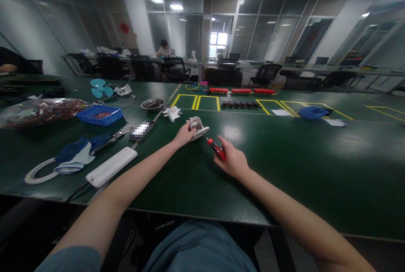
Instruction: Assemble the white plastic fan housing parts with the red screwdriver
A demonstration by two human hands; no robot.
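My left hand (184, 134) grips a white plastic part (198, 126) with a hollow body and a flat round base, held over the green table. In my right hand (233, 159) is a red and black screwdriver (217, 149), its shaft pointing up and left to the underside of the base. Whether the tip touches the part is too small to tell. Beyond my left hand, another white plastic piece (172, 113) lies on the table, near a round metal bowl (153, 103).
Left on the green table (177, 183) are a white power strip (112, 166), blue-white gloves (75, 156), a white ring (39, 172), a blue tray (100, 115), a bagged bundle (41, 111) and blue fan blades (101, 88). Another blue tray (313, 112) sits right. A person (164, 48) is at a far desk.
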